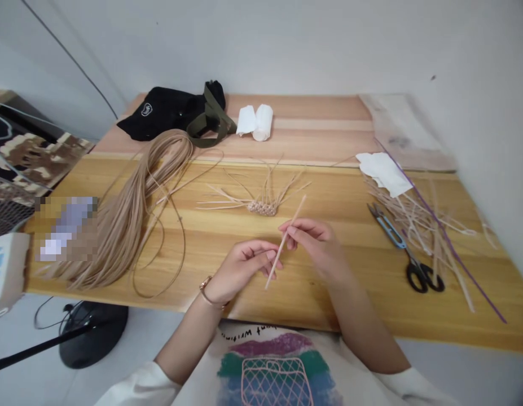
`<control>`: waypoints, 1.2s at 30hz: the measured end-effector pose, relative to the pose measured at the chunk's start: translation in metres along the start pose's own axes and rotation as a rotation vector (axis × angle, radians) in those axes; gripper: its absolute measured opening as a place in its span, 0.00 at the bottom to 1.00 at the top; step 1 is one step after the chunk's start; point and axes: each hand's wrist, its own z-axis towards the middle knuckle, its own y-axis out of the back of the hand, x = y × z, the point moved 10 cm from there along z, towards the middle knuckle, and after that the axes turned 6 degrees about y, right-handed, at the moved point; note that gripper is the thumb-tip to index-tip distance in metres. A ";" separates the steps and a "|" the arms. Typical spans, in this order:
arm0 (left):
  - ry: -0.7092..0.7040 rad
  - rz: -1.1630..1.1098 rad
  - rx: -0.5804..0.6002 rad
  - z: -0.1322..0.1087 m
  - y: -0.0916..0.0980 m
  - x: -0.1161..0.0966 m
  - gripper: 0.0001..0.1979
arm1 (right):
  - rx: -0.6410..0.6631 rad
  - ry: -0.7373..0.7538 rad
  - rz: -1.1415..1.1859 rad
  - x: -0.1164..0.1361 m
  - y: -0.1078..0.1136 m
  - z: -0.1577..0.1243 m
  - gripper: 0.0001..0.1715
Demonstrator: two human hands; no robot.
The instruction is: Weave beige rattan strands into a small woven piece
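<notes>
Left of the small woven cane piece point(262, 208), a long hank of smooth, pale cane strands point(117, 225) lies loose. Below the piece, the left hand point(244, 270) and right hand point(316, 248) pinch a stiff cane strip point(285, 242). Only a short, knobbly band is woven, with bare spokes splaying out; thread snips point(396, 242) lie to the right.

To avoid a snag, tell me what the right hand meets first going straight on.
Past the thin cane strip it pinches, the right hand would likely meet the small woven base on the table, though the hand's height above it is unclear.
</notes>
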 end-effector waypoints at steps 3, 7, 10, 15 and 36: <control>0.020 -0.026 0.019 0.001 -0.003 0.004 0.14 | 0.015 -0.003 0.018 -0.004 -0.001 0.000 0.08; 0.032 -0.045 0.018 0.001 -0.007 0.003 0.14 | -0.003 -0.026 0.084 -0.009 0.000 0.002 0.08; 0.061 -0.013 0.024 0.001 -0.012 0.008 0.11 | -0.059 -0.054 0.140 -0.013 0.007 0.004 0.07; 0.025 0.197 0.096 0.004 -0.031 0.019 0.03 | -0.110 -0.066 0.133 -0.013 0.014 0.004 0.05; -0.227 0.383 -0.223 0.007 -0.005 -0.012 0.13 | 0.042 0.115 -0.084 0.001 0.007 0.000 0.11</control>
